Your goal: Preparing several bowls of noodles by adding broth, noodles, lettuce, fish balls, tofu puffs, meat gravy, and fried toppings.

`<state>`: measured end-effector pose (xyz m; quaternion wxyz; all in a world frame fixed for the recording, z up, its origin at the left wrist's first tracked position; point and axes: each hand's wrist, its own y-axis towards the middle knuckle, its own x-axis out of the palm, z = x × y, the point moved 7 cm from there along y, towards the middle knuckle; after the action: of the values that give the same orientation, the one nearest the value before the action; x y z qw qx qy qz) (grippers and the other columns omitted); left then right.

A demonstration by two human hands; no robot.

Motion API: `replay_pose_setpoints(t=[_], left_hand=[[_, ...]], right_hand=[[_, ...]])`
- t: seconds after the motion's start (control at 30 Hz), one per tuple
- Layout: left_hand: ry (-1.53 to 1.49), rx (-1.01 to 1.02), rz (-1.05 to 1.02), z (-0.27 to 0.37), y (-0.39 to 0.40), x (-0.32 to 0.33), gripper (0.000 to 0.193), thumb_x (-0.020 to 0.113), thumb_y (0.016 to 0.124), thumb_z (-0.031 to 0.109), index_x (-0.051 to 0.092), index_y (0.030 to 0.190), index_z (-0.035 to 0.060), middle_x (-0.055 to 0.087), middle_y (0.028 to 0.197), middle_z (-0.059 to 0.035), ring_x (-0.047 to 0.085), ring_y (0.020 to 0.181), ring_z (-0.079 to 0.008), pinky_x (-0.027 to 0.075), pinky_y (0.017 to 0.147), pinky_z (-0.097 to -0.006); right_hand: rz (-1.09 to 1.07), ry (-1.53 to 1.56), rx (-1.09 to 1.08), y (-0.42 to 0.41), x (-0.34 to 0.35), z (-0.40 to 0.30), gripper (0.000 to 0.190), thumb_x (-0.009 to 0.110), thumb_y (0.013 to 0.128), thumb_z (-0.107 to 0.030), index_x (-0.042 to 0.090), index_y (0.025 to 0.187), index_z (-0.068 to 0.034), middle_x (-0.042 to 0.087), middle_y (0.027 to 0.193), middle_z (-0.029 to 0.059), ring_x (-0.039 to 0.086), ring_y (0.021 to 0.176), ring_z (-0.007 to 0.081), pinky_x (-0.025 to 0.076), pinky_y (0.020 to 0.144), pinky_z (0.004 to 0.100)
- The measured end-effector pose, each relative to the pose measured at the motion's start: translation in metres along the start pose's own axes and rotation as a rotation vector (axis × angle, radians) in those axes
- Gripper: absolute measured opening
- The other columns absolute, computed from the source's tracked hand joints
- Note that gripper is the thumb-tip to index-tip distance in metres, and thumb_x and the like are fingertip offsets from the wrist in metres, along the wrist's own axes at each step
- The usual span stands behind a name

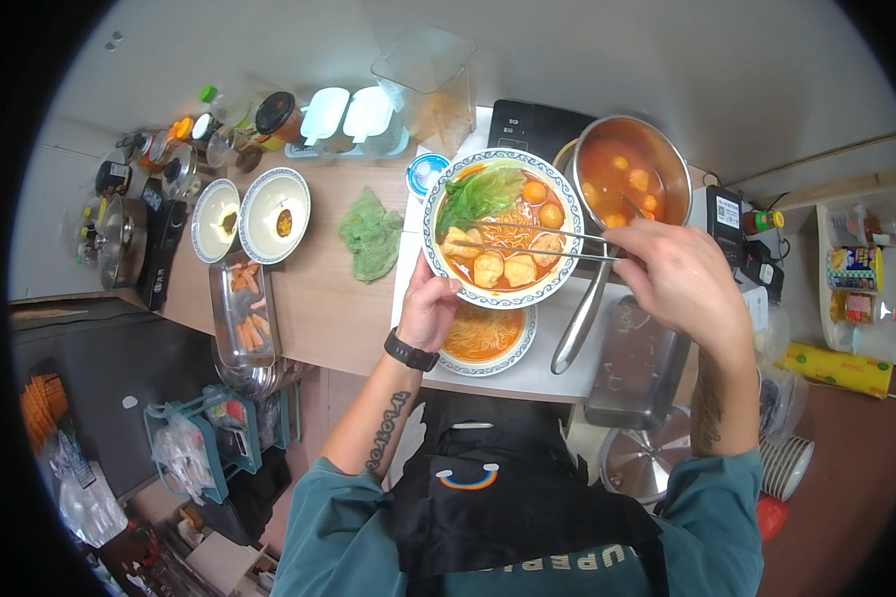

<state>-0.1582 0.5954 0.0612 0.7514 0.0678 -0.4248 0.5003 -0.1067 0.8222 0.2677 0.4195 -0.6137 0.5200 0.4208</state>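
My left hand (427, 307) grips the lower left rim of a patterned soup bowl (439, 263), thumb over its edge. Inside lie noodles (509, 237) in red broth, a green lettuce leaf (485, 195), round balls (550, 216) and pale golden chunks (520, 270). Long thin metal chopsticks (545, 256) are held in my right hand (676, 276), reaching across the bowl with their tips by a chunk at its left. Behind that hand is a steel saucepan (688, 175) of red broth with balls. A second noodle bowl (526, 347) sits partly hidden under the first.
Two bowls (275, 215) with dark sauce stand left, beside a steel tray (222, 336) of orange sticks. A green cloth (369, 235) lies on the counter. Jars (276, 116) and a clear plastic container (433, 82) line the wall. A deep steel pan (631, 373) is at right.
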Motion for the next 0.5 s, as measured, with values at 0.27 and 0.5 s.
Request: replay_pose_setpoints(t=[0.27, 0.5], left_hand=[[-0.038, 0.027, 0.025, 0.030, -0.040, -0.042, 0.077, 0.060, 0.076, 0.003, 0.034, 0.149, 0.0063, 0.049, 0.144, -0.0087, 0.048, 0.131, -0.0232, 0.039, 0.111, -0.0396], [0.028, 0.028, 0.029, 0.094, -0.091, -0.099, 0.074, 0.062, 0.076, 0.009, 0.038, 0.145, 0.0014, 0.052, 0.141, -0.0121, 0.051, 0.129, -0.0266, 0.040, 0.111, -0.0411]], right_hand=[[0.404, 0.683, 0.521, -0.109, 0.044, -0.019, 0.030, 0.064, 0.090, -0.005, 0.058, 0.117, 0.005, 0.063, 0.087, 0.0107, 0.065, 0.072, 0.0195, 0.054, 0.068, 0.0321], [0.443, 0.701, 0.637, -0.156, 0.184, -0.129, 0.034, 0.066, 0.090, -0.009, 0.054, 0.118, 0.005, 0.058, 0.098, 0.0162, 0.066, 0.075, 0.0263, 0.054, 0.069, 0.0349]])
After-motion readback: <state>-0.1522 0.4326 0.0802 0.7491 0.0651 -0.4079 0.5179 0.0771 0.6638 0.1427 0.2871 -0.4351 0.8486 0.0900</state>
